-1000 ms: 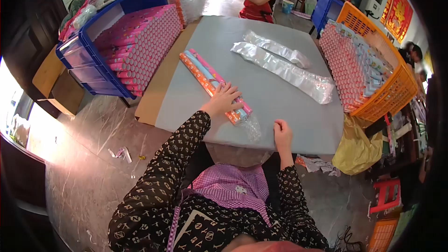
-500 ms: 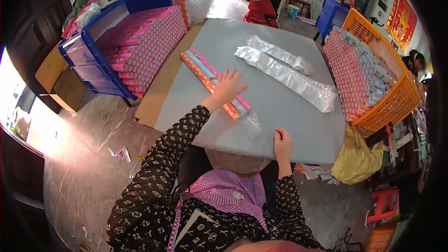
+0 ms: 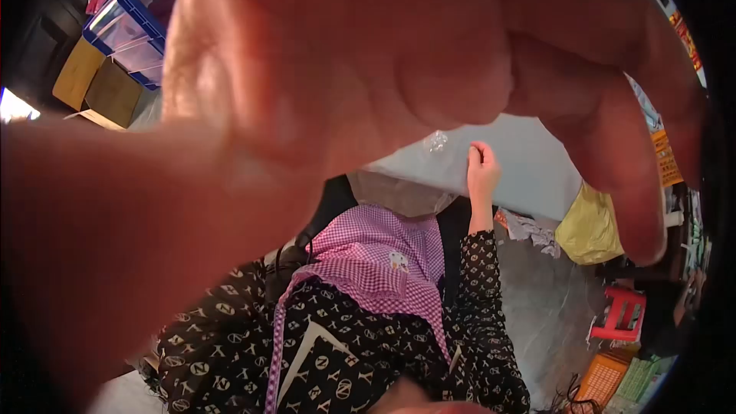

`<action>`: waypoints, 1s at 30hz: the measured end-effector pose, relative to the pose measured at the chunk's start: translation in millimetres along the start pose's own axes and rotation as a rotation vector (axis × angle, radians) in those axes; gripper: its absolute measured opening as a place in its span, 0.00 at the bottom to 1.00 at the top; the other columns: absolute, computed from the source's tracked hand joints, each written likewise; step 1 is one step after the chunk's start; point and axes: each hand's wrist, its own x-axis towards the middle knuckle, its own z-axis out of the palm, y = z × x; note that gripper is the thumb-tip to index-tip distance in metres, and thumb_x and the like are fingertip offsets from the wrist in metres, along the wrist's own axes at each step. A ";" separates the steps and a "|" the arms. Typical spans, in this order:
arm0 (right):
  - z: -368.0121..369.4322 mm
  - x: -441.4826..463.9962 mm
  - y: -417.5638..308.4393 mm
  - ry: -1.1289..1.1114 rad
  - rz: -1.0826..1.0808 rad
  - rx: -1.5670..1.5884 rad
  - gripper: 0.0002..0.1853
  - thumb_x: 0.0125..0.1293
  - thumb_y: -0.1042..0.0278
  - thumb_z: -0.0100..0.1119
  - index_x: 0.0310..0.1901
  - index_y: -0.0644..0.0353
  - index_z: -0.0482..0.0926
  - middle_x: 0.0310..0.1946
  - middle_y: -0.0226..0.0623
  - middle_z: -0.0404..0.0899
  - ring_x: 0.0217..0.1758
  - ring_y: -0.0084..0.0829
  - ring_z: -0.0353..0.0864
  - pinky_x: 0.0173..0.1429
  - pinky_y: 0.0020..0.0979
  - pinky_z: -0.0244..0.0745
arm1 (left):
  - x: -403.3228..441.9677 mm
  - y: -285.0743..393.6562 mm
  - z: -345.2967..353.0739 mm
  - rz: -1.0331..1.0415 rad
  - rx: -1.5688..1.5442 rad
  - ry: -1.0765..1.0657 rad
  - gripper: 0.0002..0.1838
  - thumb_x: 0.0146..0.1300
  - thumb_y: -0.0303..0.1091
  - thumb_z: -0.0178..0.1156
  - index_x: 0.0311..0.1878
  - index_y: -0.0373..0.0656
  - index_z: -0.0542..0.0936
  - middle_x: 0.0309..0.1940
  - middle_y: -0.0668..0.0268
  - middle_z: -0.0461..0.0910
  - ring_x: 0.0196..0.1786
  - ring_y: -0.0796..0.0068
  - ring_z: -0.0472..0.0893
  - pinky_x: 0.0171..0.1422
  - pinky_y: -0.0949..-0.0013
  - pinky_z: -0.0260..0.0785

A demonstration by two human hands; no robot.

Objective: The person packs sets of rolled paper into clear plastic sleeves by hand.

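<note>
My left hand [image 3: 345, 54] is raised right in front of the camera, very large and partly blurred. Its fingers are bent but apart, one pointing down at the right, and nothing shows between them. My right hand [image 3: 483, 172] rests by the near edge of the grey table [image 3: 529, 157], fingers curled in with the thumb on top; no object is visible in it. A bit of crumpled clear plastic wrap [image 3: 435, 140] lies on the table to its left. The wrapped rolls and the silvery plastic packs seen earlier are hidden behind my left hand.
A blue crate [image 3: 142, 27] and a cardboard box [image 3: 111, 92] stand at the left. To the right are a yellow bag [image 3: 589, 226], a red stool [image 3: 619, 314] and an orange basket [image 3: 667, 157]. Paper scraps [image 3: 529, 230] lie below the table edge.
My left hand has left the wrapped rolls and come up close to the camera, covering most of the table. The view has tipped downward. My right hand keeps its place by the table edge.
</note>
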 end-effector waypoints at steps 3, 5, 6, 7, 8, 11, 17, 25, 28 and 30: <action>-3.5 -2.4 -12.7 0.022 0.029 0.055 0.09 0.65 0.68 0.55 0.40 0.64 0.80 0.28 0.35 0.80 0.32 0.24 0.78 0.39 0.28 0.73 | -4.6 1.5 4.9 0.003 -0.024 -0.017 0.37 0.69 0.56 0.46 0.72 0.40 0.53 0.59 0.54 0.73 0.60 0.60 0.74 0.63 0.60 0.66; -0.6 -1.7 1.3 0.033 -0.008 -0.024 0.09 0.65 0.69 0.55 0.40 0.64 0.79 0.28 0.36 0.81 0.31 0.25 0.78 0.39 0.28 0.74 | -10.1 1.7 7.6 -0.001 -0.036 -0.035 0.37 0.69 0.57 0.47 0.71 0.40 0.54 0.58 0.54 0.73 0.59 0.60 0.75 0.62 0.60 0.66; 0.7 -2.2 9.5 0.026 0.020 -0.016 0.08 0.65 0.69 0.55 0.40 0.65 0.79 0.28 0.35 0.81 0.31 0.24 0.78 0.39 0.28 0.73 | -12.5 1.4 9.7 -0.005 -0.040 -0.044 0.37 0.69 0.57 0.47 0.71 0.40 0.55 0.58 0.53 0.73 0.59 0.60 0.75 0.62 0.60 0.67; 1.3 0.4 18.5 0.014 0.038 0.055 0.08 0.65 0.71 0.55 0.40 0.65 0.79 0.28 0.35 0.81 0.31 0.23 0.77 0.38 0.27 0.73 | -15.5 1.6 10.2 -0.011 -0.045 -0.051 0.37 0.69 0.57 0.47 0.71 0.40 0.56 0.58 0.53 0.73 0.59 0.60 0.75 0.62 0.60 0.67; 0.7 -1.8 10.6 0.029 0.012 0.059 0.07 0.64 0.72 0.56 0.39 0.65 0.79 0.29 0.34 0.80 0.30 0.23 0.77 0.38 0.26 0.73 | -17.8 1.0 12.9 -0.020 -0.047 -0.054 0.37 0.68 0.58 0.47 0.70 0.40 0.56 0.58 0.53 0.74 0.58 0.59 0.75 0.61 0.60 0.67; 7.0 0.0 24.0 0.044 0.091 0.112 0.07 0.64 0.72 0.56 0.39 0.66 0.79 0.29 0.33 0.80 0.30 0.22 0.77 0.38 0.26 0.73 | -25.3 3.5 12.9 -0.019 -0.023 -0.043 0.37 0.68 0.58 0.47 0.70 0.39 0.58 0.57 0.52 0.74 0.58 0.59 0.76 0.61 0.60 0.68; 4.2 -1.8 -0.6 0.052 -0.083 -0.022 0.08 0.64 0.71 0.57 0.40 0.66 0.79 0.30 0.36 0.81 0.31 0.24 0.78 0.39 0.26 0.73 | -29.4 12.3 3.7 -0.041 -0.004 0.054 0.38 0.67 0.60 0.47 0.68 0.38 0.62 0.56 0.51 0.75 0.56 0.58 0.77 0.59 0.60 0.69; -2.6 -0.3 -8.2 0.014 0.023 -0.028 0.09 0.64 0.69 0.56 0.42 0.65 0.79 0.32 0.38 0.82 0.34 0.29 0.79 0.42 0.29 0.74 | -128.8 32.0 -70.0 -0.458 0.643 0.338 0.35 0.68 0.55 0.50 0.66 0.33 0.66 0.55 0.53 0.77 0.56 0.63 0.78 0.60 0.63 0.68; -1.8 -2.3 -5.1 0.057 -0.168 -0.092 0.10 0.64 0.68 0.56 0.42 0.65 0.79 0.31 0.37 0.81 0.34 0.27 0.79 0.42 0.28 0.74 | -239.9 -3.7 -104.8 -0.965 1.467 0.546 0.26 0.65 0.42 0.58 0.62 0.38 0.71 0.59 0.52 0.74 0.62 0.57 0.73 0.64 0.59 0.63; -0.6 -3.1 -7.4 0.058 -0.135 -0.080 0.07 0.63 0.70 0.56 0.39 0.62 0.80 0.30 0.43 0.82 0.32 0.36 0.81 0.39 0.32 0.74 | -323.5 -17.0 -113.0 -1.342 1.693 0.684 0.30 0.64 0.49 0.56 0.63 0.39 0.68 0.65 0.50 0.65 0.68 0.50 0.63 0.69 0.47 0.52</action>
